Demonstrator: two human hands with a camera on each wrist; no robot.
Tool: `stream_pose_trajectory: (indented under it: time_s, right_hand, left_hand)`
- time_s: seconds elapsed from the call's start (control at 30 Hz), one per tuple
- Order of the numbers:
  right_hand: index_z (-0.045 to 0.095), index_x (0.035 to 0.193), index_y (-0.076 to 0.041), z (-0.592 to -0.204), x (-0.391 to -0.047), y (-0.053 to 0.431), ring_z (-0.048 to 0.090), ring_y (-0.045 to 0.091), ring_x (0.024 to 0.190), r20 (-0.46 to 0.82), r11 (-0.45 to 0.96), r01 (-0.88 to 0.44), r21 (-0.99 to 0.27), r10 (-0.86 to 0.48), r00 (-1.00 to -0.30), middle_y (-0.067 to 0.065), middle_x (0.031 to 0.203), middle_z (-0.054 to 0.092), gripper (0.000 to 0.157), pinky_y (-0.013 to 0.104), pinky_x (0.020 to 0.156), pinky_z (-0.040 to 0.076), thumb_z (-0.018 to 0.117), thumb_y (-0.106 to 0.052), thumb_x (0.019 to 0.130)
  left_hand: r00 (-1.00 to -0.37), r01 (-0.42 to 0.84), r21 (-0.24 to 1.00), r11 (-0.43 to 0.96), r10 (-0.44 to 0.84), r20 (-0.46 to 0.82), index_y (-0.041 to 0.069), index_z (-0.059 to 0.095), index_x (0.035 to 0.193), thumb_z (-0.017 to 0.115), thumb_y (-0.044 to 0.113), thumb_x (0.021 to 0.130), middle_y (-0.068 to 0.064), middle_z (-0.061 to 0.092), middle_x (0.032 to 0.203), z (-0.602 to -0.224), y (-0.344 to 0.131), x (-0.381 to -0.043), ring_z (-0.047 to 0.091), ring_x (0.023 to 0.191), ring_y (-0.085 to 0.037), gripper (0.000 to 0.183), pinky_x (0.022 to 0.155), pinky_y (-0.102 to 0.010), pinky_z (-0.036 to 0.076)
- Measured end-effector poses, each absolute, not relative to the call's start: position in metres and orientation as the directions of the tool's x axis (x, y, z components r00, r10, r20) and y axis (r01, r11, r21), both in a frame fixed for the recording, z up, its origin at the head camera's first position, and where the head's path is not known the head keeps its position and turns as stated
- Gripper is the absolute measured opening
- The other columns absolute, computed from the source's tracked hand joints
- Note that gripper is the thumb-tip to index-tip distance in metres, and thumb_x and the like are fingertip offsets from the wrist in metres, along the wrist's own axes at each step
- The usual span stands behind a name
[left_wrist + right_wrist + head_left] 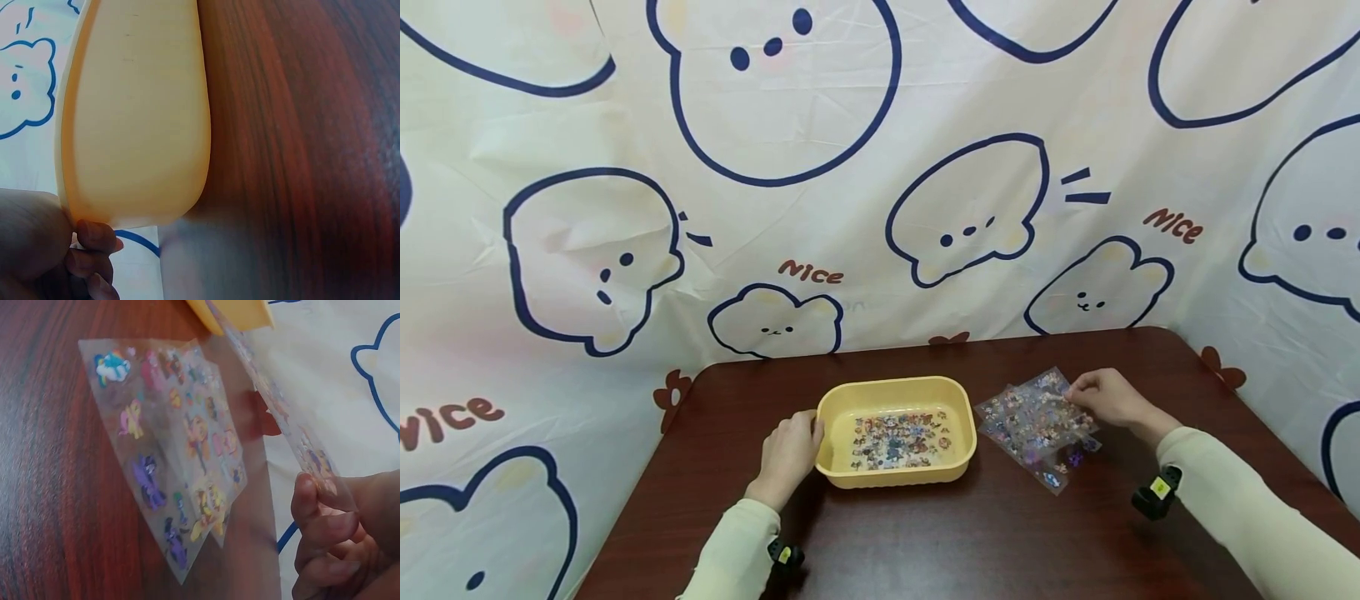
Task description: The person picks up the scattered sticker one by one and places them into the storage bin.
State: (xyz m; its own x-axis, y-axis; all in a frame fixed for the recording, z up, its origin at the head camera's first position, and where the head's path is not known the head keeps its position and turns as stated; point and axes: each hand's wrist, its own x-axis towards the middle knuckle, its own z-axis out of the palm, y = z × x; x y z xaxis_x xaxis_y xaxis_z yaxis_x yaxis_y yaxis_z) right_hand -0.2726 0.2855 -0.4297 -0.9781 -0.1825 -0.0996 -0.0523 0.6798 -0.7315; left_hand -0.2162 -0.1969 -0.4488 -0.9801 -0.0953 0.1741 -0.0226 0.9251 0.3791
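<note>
Hands [788,454] [1111,398] on smooth tray [895,478], filmy sheet [319,457]

Long pale cream sleeves [1247,496] are worn with black wrist cameras [1146,502] bearing yellow patches [1161,487].

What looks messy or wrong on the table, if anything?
The clear sticker sheets look a bit askew: they overlap at different angles beside the yellow tray, instead of lying squared up. The right hand pinches one by its edge. I see nothing broken.
</note>
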Motion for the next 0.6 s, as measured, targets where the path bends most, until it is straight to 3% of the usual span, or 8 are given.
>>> stream_pose_trajectory:
  time_s: [0.6]
  right_hand:
    - [0.067,0.097,0.002,-0.409,-0.268,0.277,0.05,0.013,0.06,-0.073,0.64,-0.062,-0.766,-0.183,-0.98,-0.001,0.068,0.058,0.025,0.029,0.052,0.042,0.056,-0.019,0.104]
  left_hand:
    - [-0.979,-0.024,0.37,0.929,-0.098,0.181,0.002,0.071,0.12,0.058,0.02,0.1,-0.02,0.076,0.102,-0.448,-0.196,-0.215,0.071,0.077,-0.032,0.03,0.063,-0.049,0.053]
